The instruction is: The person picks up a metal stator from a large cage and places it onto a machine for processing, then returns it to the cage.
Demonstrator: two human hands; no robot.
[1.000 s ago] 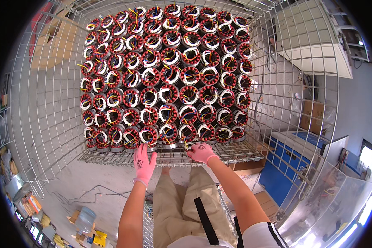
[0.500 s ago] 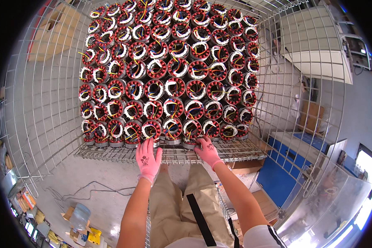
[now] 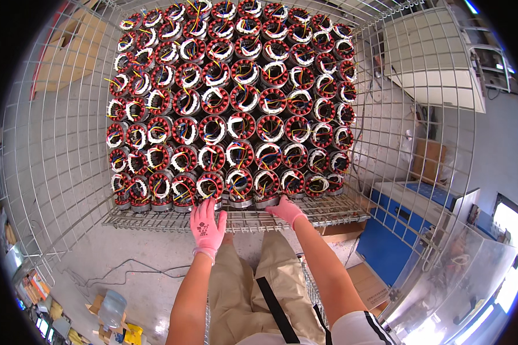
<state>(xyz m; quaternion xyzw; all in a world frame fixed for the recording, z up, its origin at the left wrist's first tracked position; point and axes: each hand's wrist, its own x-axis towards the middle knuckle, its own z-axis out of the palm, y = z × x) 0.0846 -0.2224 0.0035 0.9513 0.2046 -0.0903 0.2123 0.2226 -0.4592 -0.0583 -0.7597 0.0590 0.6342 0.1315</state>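
Note:
Many motor stators stand upright in close rows, with red coil rings, white lacing and coloured lead wires. My left hand (image 3: pixel 208 229), in a pink glove, lies with fingers stretched toward the near row, fingertips against the lower side of a stator (image 3: pixel 209 186). Its thumb points away from the other fingers. Farther right, my right hand (image 3: pixel 286 211), gloved alike, is at the base of another near-row stator (image 3: pixel 266 183). Thumb and fingers are spread there, some fingertips partly hidden against the metal. Between my hands stands one more stator (image 3: pixel 237 183).
A wire mesh cage (image 3: pixel 406 115) surrounds the stators, its near mesh edge (image 3: pixel 247 221) just below my hands. A blue cabinet (image 3: pixel 388 224) stands at the right, near a cardboard box (image 3: pixel 367 283). A cable (image 3: pixel 126 270) and a clear water jug (image 3: pixel 113 307) are on the floor at left.
The view has shifted slightly. My right hand has turned a little, its thumb now lower and farther left along the stator's base. My left hand stays at its stator.

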